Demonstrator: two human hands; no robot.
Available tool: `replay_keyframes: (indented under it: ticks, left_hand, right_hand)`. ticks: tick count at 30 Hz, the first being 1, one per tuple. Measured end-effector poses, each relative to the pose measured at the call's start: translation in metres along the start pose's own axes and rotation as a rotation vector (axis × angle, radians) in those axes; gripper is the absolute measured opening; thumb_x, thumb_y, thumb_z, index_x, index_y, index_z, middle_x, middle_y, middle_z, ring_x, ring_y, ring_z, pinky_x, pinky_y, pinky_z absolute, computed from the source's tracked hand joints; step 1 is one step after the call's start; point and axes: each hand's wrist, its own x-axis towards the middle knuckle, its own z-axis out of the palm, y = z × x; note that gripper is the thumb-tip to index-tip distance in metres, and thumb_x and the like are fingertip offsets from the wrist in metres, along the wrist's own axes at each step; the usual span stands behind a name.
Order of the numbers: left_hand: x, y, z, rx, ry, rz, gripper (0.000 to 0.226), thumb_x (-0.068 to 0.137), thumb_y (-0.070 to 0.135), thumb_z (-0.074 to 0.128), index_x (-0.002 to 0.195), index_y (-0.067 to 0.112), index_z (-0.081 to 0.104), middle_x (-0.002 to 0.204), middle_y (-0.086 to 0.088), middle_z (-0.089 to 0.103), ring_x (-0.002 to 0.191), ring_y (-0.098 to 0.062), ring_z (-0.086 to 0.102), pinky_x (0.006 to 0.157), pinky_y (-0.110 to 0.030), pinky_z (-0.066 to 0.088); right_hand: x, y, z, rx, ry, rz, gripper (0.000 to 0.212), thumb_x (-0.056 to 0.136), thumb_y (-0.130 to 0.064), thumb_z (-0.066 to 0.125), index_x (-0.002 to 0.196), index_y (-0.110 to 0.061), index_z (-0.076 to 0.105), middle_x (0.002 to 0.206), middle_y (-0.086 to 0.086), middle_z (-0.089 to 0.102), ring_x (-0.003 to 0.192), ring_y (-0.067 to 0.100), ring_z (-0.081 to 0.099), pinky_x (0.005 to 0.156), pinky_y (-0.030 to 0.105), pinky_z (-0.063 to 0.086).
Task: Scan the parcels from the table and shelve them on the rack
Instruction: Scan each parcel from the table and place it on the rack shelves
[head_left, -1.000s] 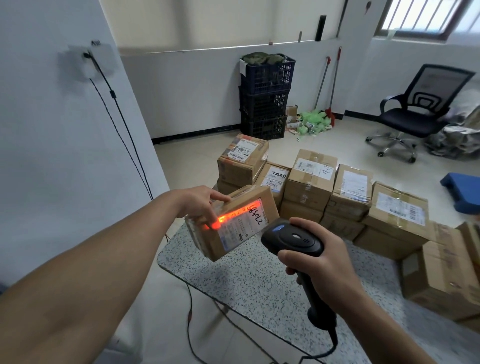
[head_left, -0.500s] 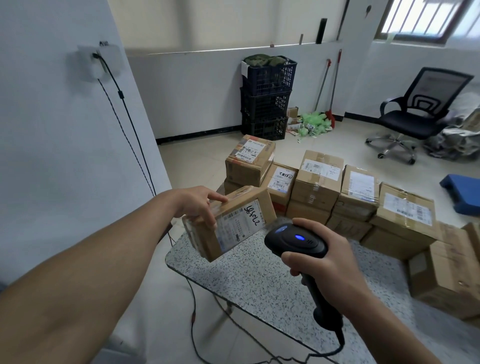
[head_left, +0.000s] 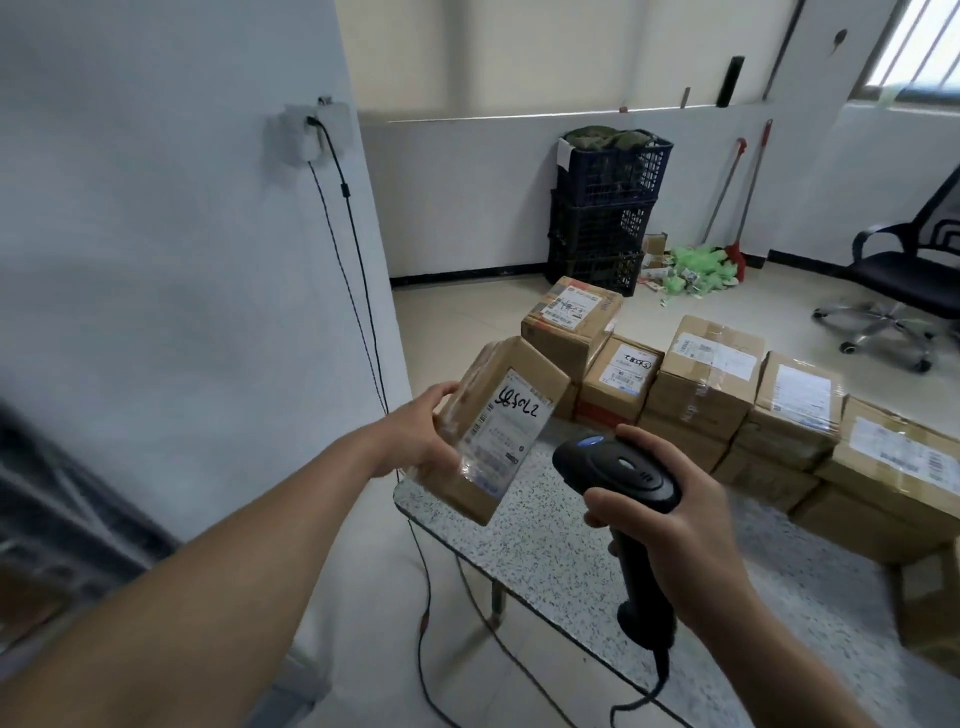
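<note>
My left hand (head_left: 421, 426) grips a small brown cardboard parcel (head_left: 498, 426) by its left side, tilted up over the near left corner of the speckled table (head_left: 561, 551). Its white label with black handwriting faces me. My right hand (head_left: 670, 525) holds a black barcode scanner (head_left: 618, 475) by the handle, just right of the parcel, with a blue light on its head and its cable hanging below. Several taped parcels (head_left: 706, 374) with white labels are stacked along the table's far side.
A white wall (head_left: 182, 260) with a socket and hanging cable stands close on the left. A dark blurred frame (head_left: 47, 514) shows at the far left edge. Stacked black crates (head_left: 602, 208), brooms, green litter and an office chair (head_left: 904, 280) stand on the floor beyond.
The scanner's red beam on the label has gone out. My left hand has tipped the parcel more upright and lifted it, and my view has turned left.
</note>
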Motion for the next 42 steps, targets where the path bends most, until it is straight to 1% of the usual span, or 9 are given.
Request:
replay_keyframes:
  ticks: [7, 13, 17, 21, 25, 30, 33, 38, 42]
  left_hand:
    - [-0.087, -0.049, 0.026, -0.155, 0.303, -0.032, 0.111, 0.063, 0.004, 0.079, 0.154, 0.037, 0.025, 0.123, -0.003, 0.055, 0.109, -0.023, 0.063, 0.086, -0.039, 0.059]
    - [-0.183, -0.086, 0.048, -0.249, 0.499, -0.088, 0.114, 0.066, 0.001, 0.080, 0.153, 0.040, 0.019, 0.125, 0.002, 0.053, 0.108, -0.022, 0.065, 0.076, -0.031, 0.059]
    - [-0.245, -0.111, 0.054, -0.272, 0.629, -0.150, 0.121, 0.052, 0.014, 0.082, 0.151, 0.047, 0.020, 0.125, 0.002, 0.056, 0.108, -0.019, 0.065, 0.087, -0.042, 0.061]
    - [-0.296, -0.130, 0.058, -0.341, 0.698, -0.179, 0.118, 0.068, -0.008, 0.080, 0.156, 0.037, 0.015, 0.123, 0.004, 0.054, 0.111, -0.017, 0.061, 0.078, -0.030, 0.059]
    - [-0.340, -0.147, 0.060, -0.394, 0.765, -0.201, 0.115, 0.070, -0.010, 0.079, 0.155, 0.035, 0.017, 0.124, 0.006, 0.054, 0.109, -0.018, 0.062, 0.073, -0.026, 0.059]
    - [-0.391, -0.172, 0.045, -0.390, 0.766, -0.235, 0.112, 0.065, -0.002, 0.084, 0.153, 0.040, 0.028, 0.127, 0.001, 0.056, 0.112, -0.022, 0.063, 0.081, -0.035, 0.060]
    - [-0.427, -0.189, 0.026, -0.318, 0.710, -0.286, 0.105, 0.059, 0.008, 0.084, 0.147, 0.045, 0.040, 0.125, 0.000, 0.059, 0.114, -0.024, 0.061, 0.092, -0.042, 0.057]
    - [-0.482, -0.219, -0.005, -0.200, 0.625, -0.369, 0.089, 0.070, 0.006, 0.085, 0.141, 0.043, 0.047, 0.118, 0.003, 0.063, 0.111, -0.019, 0.061, 0.098, -0.046, 0.055]
    - [-0.528, -0.249, -0.030, -0.117, 0.587, -0.383, 0.087, 0.058, 0.018, 0.087, 0.132, 0.047, 0.052, 0.122, 0.006, 0.062, 0.117, -0.019, 0.057, 0.101, -0.047, 0.053]
  right_hand:
    - [-0.037, -0.002, 0.019, 0.028, -0.163, -0.034, 0.078, 0.052, -0.036, 0.087, 0.124, -0.043, 0.059, 0.111, 0.001, 0.070, 0.081, 0.027, 0.075, 0.061, 0.032, 0.058]
    - [-0.083, -0.002, 0.045, 0.028, -0.309, -0.056, 0.077, 0.053, -0.027, 0.083, 0.127, -0.033, 0.065, 0.100, -0.003, 0.074, 0.076, 0.020, 0.074, 0.062, 0.034, 0.058]
    - [-0.112, -0.011, 0.070, 0.060, -0.403, -0.036, 0.065, 0.052, -0.022, 0.081, 0.114, -0.038, 0.068, 0.092, -0.008, 0.076, 0.070, 0.023, 0.073, 0.058, 0.034, 0.058]
    - [-0.137, -0.022, 0.094, 0.085, -0.473, -0.040, 0.059, 0.053, -0.019, 0.081, 0.108, -0.038, 0.070, 0.085, 0.003, 0.076, 0.062, 0.036, 0.069, 0.055, 0.042, 0.056]
    - [-0.154, -0.026, 0.118, 0.069, -0.535, -0.055, 0.066, 0.057, -0.014, 0.089, 0.117, -0.032, 0.069, 0.085, 0.005, 0.075, 0.066, 0.041, 0.070, 0.059, 0.055, 0.058]
    - [-0.179, -0.029, 0.152, -0.023, -0.673, -0.136, 0.068, 0.052, -0.026, 0.089, 0.116, -0.040, 0.070, 0.090, 0.000, 0.076, 0.064, 0.020, 0.069, 0.060, 0.038, 0.055]
    - [-0.198, -0.032, 0.174, -0.129, -0.770, -0.229, 0.066, 0.065, -0.004, 0.091, 0.099, -0.057, 0.068, 0.092, -0.013, 0.075, 0.074, 0.012, 0.071, 0.069, 0.036, 0.056]
    - [-0.241, -0.040, 0.219, -0.212, -0.872, -0.259, 0.056, 0.068, -0.003, 0.088, 0.097, -0.046, 0.068, 0.093, -0.022, 0.075, 0.089, -0.001, 0.070, 0.068, 0.015, 0.051]
    - [-0.282, -0.044, 0.265, -0.232, -0.929, -0.254, 0.052, 0.065, -0.023, 0.089, 0.110, -0.040, 0.069, 0.099, -0.018, 0.074, 0.091, 0.004, 0.070, 0.063, 0.019, 0.053]
